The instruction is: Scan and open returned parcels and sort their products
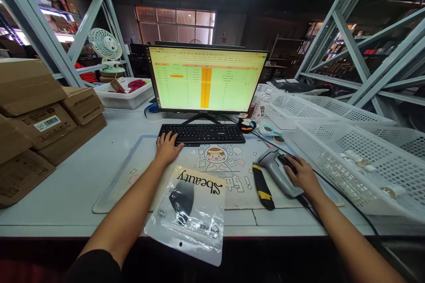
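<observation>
Keyboard (202, 133) black, on desk mat (116, 185), below monitor (206, 79) showing spreadsheet. Left hand (167, 147) on keyboard's left end, fingers spread flat over keys, gripping nothing. Right hand (300, 174) right of keyboard, nearer desk edge, fingers curled in light hold over mouse (286, 162). Grey scanner (277, 177) touches that hand. Knife (264, 185), yellow-black, just left of scanner. Reads as keying and pointing at sheet. Clear pouch (189, 212) in front of keyboard, overhanging desk edge, untouched, within reach. Baskets (348, 126) right of keyboard, cartons (43, 119) left.
</observation>
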`<state>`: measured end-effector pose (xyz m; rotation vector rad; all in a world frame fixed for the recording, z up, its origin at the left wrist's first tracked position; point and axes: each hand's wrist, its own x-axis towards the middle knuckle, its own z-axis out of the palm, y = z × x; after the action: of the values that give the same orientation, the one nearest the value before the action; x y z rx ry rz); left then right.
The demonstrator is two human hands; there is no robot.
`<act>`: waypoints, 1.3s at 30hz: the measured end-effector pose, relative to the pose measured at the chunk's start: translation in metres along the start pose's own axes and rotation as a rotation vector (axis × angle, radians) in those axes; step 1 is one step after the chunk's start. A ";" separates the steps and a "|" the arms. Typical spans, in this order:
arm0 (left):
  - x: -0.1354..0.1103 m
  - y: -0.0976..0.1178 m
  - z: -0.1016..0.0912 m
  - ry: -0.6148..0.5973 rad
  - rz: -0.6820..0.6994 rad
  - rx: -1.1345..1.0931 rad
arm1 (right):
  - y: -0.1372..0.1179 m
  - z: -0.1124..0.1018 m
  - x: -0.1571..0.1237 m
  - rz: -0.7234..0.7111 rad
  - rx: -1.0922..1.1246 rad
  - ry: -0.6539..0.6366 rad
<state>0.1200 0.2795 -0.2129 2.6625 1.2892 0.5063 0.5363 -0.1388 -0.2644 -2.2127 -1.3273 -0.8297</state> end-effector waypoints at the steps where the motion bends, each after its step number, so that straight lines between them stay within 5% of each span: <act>1: 0.000 0.000 0.000 -0.001 0.000 0.001 | 0.000 0.000 0.000 0.008 0.002 -0.004; 28: -0.002 0.005 0.000 0.016 -0.008 0.054 | 0.003 0.002 0.000 -0.005 -0.032 0.005; 39: -0.007 0.010 -0.001 -0.027 -0.019 0.065 | 0.013 0.004 0.003 -0.144 0.068 0.027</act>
<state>0.1233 0.2679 -0.2111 2.6970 1.3439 0.4322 0.5500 -0.1402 -0.2664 -2.0667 -1.4932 -0.8488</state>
